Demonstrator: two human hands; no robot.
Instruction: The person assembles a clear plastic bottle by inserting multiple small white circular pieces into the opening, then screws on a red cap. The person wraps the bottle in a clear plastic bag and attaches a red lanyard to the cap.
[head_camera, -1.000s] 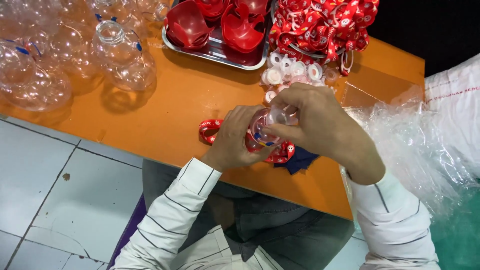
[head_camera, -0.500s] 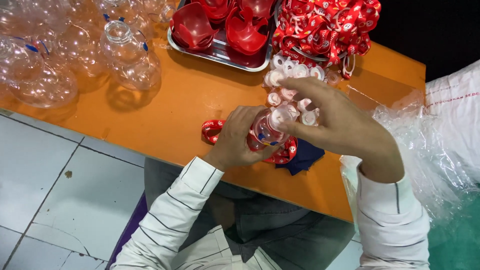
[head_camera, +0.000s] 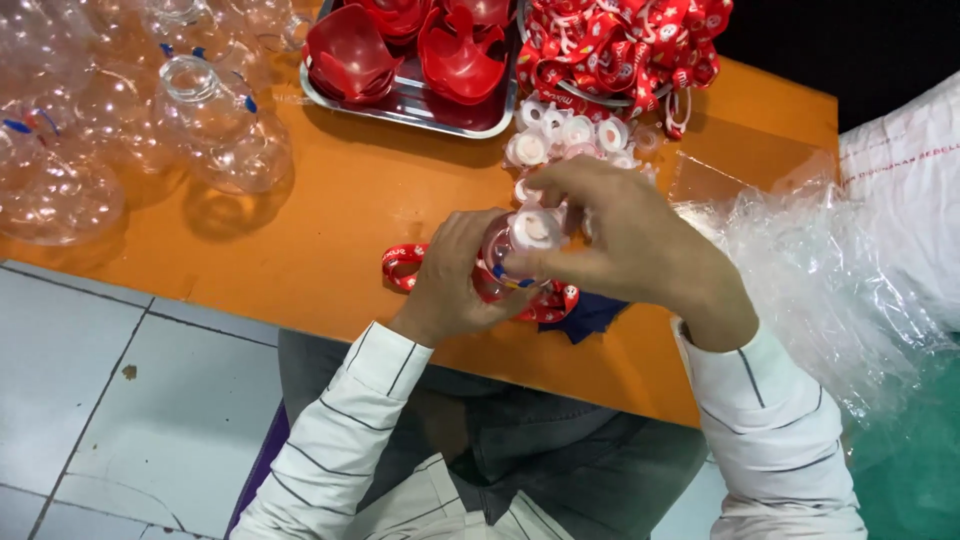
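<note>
Over the front edge of the orange table (head_camera: 330, 210), my left hand (head_camera: 455, 285) grips a small clear bottle (head_camera: 497, 262) with red inside. My right hand (head_camera: 620, 235) presses a white round cap (head_camera: 535, 228) onto the bottle's top with its fingertips. A red printed strap (head_camera: 405, 262) hangs from the bottle and lies on the table under my hands. A pile of white caps (head_camera: 570, 135) sits just beyond my right hand.
A metal tray (head_camera: 400, 108) of red plastic pieces (head_camera: 345, 55) stands at the back. A heap of red straps (head_camera: 620, 45) lies right of it. Several clear empty bottles (head_camera: 210, 110) crowd the left side. Clear plastic bags (head_camera: 830, 260) lie at right.
My right hand reached out to the cap pile and has come back down onto the bottle's top with a white cap. The left hand has kept its hold.
</note>
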